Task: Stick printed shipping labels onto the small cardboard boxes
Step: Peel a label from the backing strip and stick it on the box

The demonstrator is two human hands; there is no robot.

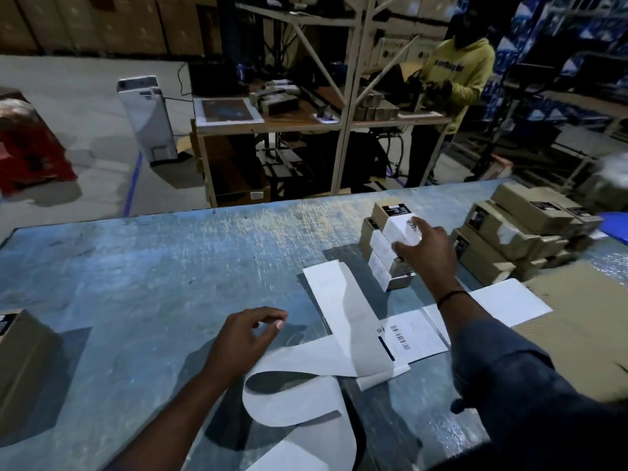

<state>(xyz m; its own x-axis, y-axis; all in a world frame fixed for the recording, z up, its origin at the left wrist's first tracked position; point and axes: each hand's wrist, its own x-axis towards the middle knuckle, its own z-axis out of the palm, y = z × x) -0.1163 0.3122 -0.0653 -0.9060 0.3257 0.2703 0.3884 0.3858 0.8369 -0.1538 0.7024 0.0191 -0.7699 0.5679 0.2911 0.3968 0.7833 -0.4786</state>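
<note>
A short stack of small cardboard boxes stands on the blue table, each with a white label on its near face. My right hand reaches over the top box; its index finger and thumb lie fairly straight on that box's white label. My left hand hovers just above the table with loosely curled fingers and holds nothing. Beside it a long white label backing strip curls across the table. One printed shipping label lies flat under my right forearm.
A pile of several unlabelled brown boxes sits at the table's right. A flat cardboard sheet covers the right corner. Another brown box stands at the left edge. Beyond the table, a person in a yellow hoodie works at a shelf bench.
</note>
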